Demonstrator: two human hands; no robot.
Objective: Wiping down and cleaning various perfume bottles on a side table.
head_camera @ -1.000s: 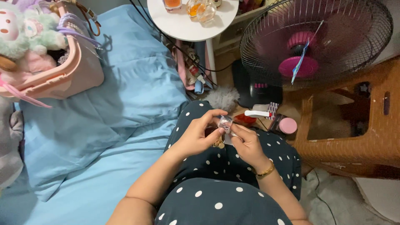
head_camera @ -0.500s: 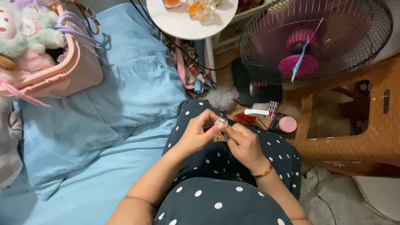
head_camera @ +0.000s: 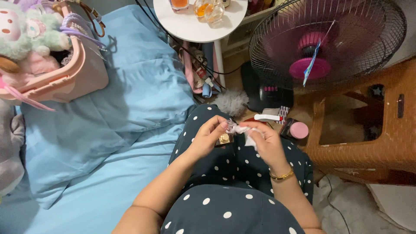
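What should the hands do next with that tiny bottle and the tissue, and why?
Probably rub the white tissue round the small bottle. The left hand holds the bottle over the lap, and the right hand presses the tissue against its top.

A small clear bottle (head_camera: 225,130) with a gold-coloured cap or base at its lower end sits tilted in the left hand (head_camera: 207,138) above the lap, touching a crumpled white tissue (head_camera: 248,134) pinched in the right hand (head_camera: 265,141).

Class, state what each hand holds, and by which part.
Left hand: small clear bottle, gripped around its body. Right hand: white tissue, pinched in its fingers against the bottle's top.
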